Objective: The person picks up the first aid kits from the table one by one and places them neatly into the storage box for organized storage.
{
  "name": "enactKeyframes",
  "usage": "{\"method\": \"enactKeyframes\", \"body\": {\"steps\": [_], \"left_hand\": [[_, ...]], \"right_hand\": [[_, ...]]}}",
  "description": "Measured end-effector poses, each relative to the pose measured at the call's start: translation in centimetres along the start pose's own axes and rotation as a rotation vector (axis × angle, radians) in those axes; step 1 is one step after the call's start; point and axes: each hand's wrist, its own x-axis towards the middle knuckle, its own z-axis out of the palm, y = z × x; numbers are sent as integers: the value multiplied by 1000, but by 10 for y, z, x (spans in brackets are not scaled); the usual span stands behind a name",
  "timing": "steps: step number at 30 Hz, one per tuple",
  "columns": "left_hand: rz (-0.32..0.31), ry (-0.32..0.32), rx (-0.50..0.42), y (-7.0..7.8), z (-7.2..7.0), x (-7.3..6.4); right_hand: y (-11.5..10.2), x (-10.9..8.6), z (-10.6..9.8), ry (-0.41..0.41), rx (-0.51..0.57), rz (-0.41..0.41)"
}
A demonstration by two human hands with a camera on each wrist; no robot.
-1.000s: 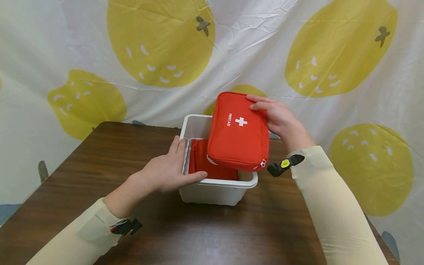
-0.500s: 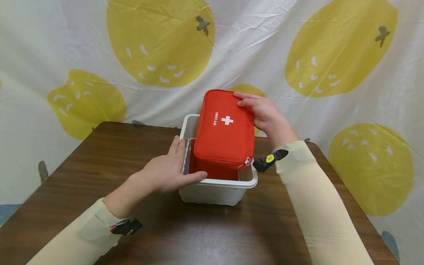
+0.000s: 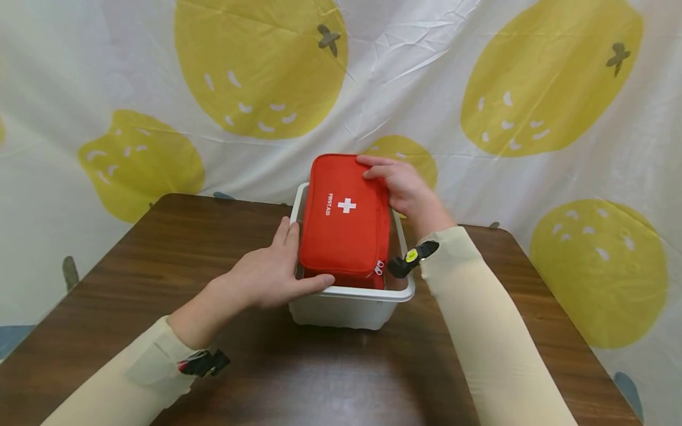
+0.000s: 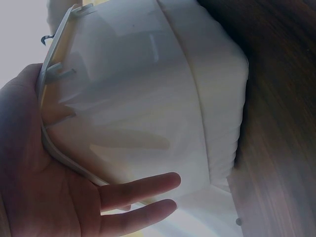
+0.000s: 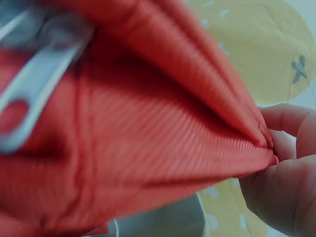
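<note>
A red first aid bag [image 3: 341, 216] with a white cross lies tilted over the mouth of a white plastic bin [image 3: 341, 310], its far end raised. My right hand [image 3: 406, 190] grips the bag's far right edge; the right wrist view shows the thumb and fingers [image 5: 284, 116] pinching its red fabric, with metal zipper pulls [image 5: 39, 84] close by. At the bin's near left corner, my left hand [image 3: 261, 273] rests on the rim. In the left wrist view its straight fingers [image 4: 143, 191] extend along the outer wall. The bag mostly hides the bin's inside.
The bin stands on a dark brown wooden table [image 3: 133, 284]. Behind the table hangs a white curtain [image 3: 389, 71] with large yellow lemons. Red material shows beneath the bag inside the bin.
My right hand has carried the first aid bag leftward and then lower over the bin, covering the red and grey things inside. The left hand stays on the rim.
</note>
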Motion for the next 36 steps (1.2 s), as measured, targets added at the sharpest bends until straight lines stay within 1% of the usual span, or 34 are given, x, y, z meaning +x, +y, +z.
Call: {"method": "enactKeyframes", "body": {"steps": [3, 15, 20, 25, 31, 33, 36], "left_hand": [[0, 1, -1, 0, 0, 1], [-14, 14, 4, -2, 0, 1], [-17, -4, 8, -1, 1, 1], [-24, 1, 14, -1, 0, 0], [-22, 7, 7, -1, 0, 0], [-21, 11, 2, -1, 1, 0], [-23, 10, -12, -1, 1, 0]], "right_hand": [[3, 2, 3, 1, -20, 19], [8, 6, 24, 71, -131, 79], [15, 5, 29, 97, -198, 143], [18, 8, 30, 70, -284, 168], [21, 8, 30, 41, -328, 235], [21, 6, 29, 41, -331, 255], [21, 3, 28, 60, -376, 266]]}}
